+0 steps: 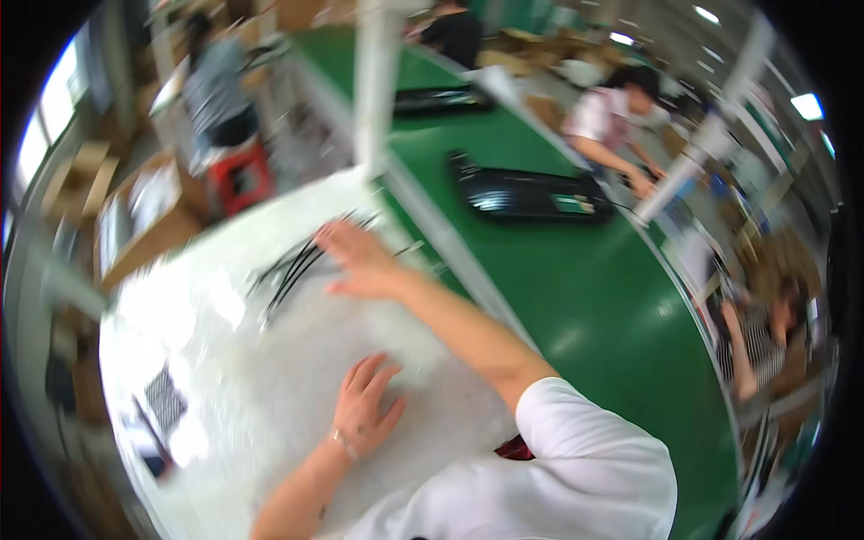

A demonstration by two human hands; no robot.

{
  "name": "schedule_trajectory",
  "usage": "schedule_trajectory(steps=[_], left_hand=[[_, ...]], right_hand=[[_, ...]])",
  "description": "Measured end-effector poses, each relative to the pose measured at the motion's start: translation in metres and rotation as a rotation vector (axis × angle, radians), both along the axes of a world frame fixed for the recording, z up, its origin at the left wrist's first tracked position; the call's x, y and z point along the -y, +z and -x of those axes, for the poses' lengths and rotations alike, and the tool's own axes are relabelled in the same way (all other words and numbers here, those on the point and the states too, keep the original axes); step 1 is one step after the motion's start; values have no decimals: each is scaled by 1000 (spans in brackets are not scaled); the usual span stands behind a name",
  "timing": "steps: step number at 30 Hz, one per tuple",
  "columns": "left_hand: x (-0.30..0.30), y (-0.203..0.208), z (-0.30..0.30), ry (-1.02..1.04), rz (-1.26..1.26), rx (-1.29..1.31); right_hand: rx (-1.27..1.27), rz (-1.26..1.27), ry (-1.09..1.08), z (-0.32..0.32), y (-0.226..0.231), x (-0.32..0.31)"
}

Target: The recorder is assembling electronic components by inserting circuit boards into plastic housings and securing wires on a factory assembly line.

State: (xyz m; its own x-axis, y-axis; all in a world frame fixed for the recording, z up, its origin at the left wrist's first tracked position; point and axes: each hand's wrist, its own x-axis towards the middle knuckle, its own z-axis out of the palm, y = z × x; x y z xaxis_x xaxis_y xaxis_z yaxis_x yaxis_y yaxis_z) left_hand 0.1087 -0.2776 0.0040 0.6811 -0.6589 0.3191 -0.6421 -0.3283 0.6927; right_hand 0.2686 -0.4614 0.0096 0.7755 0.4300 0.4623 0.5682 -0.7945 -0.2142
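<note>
A loose bunch of thin black cables [294, 275] lies on the white, plastic-covered table [225, 360]. My right hand [358, 259] reaches across to the cables' far end; its fingers are stretched out and the thumb stands apart. The fingertips are over or touching some strands, and blur hides the exact contact. Nearer to me, my left hand [364, 409] hovers over or rests on the plastic, fingers spread and nothing in it. A bracelet circles the left wrist.
Right of the table runs a green conveyor [603, 315] carrying a glossy black panel-like housing [531, 193] and another black one [441, 99] farther off. A white post [373, 90] rises at the table's far corner. A patterned patch [166, 399] lies at left. Several people work around.
</note>
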Motion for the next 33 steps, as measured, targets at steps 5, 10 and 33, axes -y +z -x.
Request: schedule_trajectory(steps=[5, 10, 33], left_hand=[[3, 2, -4, -18, 138, -20], [-2, 1, -4, 1, 90, -55], [-34, -9, -69, 503, 969, -926]], right_hand=[[-81, -172, 15, -4, -10, -23], [50, -154, 58, 0, -10, -36], [-545, -223, 228, -34, 67, 67]])
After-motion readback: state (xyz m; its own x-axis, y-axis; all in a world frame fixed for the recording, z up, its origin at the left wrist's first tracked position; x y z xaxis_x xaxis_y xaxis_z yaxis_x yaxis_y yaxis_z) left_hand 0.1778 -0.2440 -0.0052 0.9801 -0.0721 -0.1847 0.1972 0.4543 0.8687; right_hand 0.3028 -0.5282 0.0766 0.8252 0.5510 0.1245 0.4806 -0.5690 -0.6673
